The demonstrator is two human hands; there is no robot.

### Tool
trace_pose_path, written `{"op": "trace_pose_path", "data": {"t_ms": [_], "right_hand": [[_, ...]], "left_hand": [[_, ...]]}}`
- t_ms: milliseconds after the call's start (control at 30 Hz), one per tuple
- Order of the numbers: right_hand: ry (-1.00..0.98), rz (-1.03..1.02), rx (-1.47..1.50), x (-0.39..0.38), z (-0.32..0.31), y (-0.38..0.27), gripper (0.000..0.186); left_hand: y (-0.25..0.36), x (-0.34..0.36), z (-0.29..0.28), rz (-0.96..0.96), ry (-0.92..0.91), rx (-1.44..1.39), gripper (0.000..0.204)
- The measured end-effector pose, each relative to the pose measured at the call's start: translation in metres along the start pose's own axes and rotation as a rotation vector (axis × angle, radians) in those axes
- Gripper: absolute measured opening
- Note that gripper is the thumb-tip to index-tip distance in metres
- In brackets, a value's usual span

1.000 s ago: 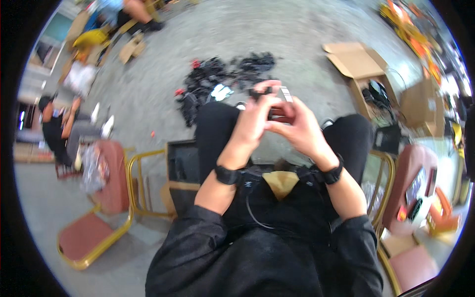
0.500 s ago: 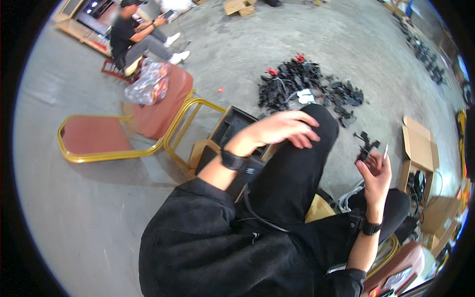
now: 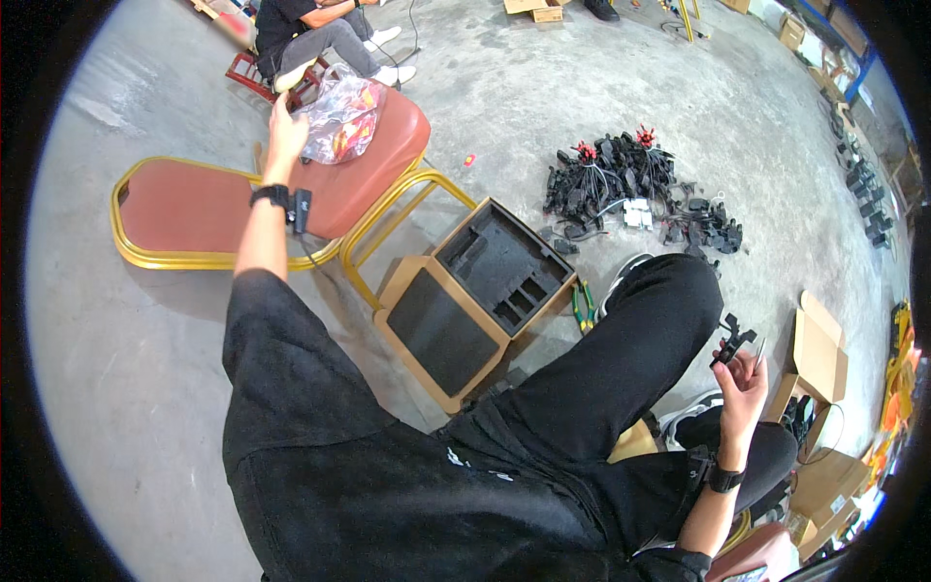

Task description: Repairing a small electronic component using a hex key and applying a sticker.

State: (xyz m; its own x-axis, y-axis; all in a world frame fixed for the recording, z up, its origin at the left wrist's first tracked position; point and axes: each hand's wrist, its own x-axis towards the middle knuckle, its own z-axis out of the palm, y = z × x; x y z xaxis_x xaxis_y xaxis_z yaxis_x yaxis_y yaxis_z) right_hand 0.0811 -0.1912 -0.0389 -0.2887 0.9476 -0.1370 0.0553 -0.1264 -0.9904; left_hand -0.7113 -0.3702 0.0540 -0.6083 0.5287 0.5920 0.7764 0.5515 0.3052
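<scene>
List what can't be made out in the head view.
All head view:
Contents of the plastic bag: obscured by its crumpled film.
Thin strip, lower end: covered by the right hand.
Left hand touching the bag or not: overlap hides it.
Head of the co-worker: cut off by upper edge.

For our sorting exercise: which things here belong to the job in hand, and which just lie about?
Likely in use:
right hand: black bracket-shaped part, thin silvery piece
left hand, nearest: clear plastic bag with red contents

Apparently lying about:
green-and-yellow-handled pliers
heap of black parts
open brown box with black insert
</scene>
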Motion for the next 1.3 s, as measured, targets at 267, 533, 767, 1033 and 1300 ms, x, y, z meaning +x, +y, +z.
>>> {"op": "trace_pose_path", "data": {"t_ms": [267, 533, 767, 1033, 1300], "right_hand": [[0.012, 0.056, -0.086, 0.002, 0.009, 0.001, 0.041], [-0.02, 0.009, -0.077, 0.01, 0.01, 0.004, 0.042], [-0.03, 0.005, -0.082, 0.01, 0.01, 0.012, 0.041], [-0.006, 0.064, -0.078, 0.006, 0.008, 0.017, 0.046], [-0.031, 0.03, -0.052, 0.009, 0.009, 0.017, 0.047]], "left_hand": [[-0.067, 0.034, 0.051, -0.184, -0.529, 0.629, 0.052], [-0.077, -0.006, 0.065, -0.558, -0.945, -0.065, 0.029], [-0.052, -0.018, 0.081, -0.071, -0.829, 0.255, 0.055], [-0.073, -0.038, 0.115, -0.229, -0.671, -0.266, 0.043], [-0.086, -0.041, 0.073, -0.639, -0.49, -0.28, 0.043]]}}
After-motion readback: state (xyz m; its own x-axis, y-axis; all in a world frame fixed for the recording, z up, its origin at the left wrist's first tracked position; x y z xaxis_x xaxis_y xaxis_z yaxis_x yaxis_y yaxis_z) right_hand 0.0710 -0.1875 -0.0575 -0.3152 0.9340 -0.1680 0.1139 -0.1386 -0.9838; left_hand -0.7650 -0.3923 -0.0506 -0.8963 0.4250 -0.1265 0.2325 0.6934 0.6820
